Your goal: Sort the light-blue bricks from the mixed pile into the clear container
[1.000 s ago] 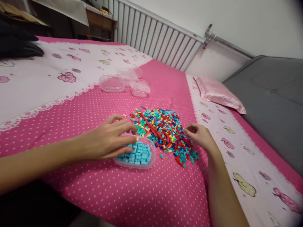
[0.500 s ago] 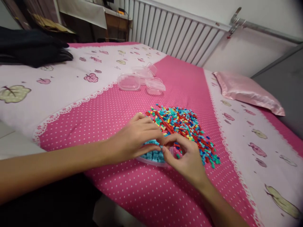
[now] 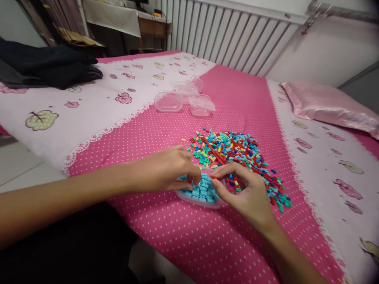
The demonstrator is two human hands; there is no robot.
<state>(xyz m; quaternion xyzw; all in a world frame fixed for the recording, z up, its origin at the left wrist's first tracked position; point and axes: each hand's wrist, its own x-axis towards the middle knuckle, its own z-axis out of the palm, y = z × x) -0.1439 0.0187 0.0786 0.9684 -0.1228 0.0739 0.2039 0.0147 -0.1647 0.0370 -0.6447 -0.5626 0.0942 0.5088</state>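
A clear plastic container holding light blue toy bricks sits on the bed under my hands. Over its left side hangs my left hand, fingers bent down to the bricks. Its thumb and fingertip are a little apart, with no piece visible between them. My right hand is at the container's right rim, thumb and forefinger pinching a small red brick. Just beyond lies a loose pile of small toy bricks in red, blue, green and yellow, partly hidden by my right hand. A long red piece rests on it.
Several clear plastic containers stand farther back on the pink dotted bedspread. Dark folded clothing lies at the left, a pink pillow at the right. The bed's near edge borders my dark-clothed lap.
My hands have moved apart from where their fingertips met over the container. More of the light blue bricks shows, and a red brick is visible in my right fingertips. The view has shifted slightly.
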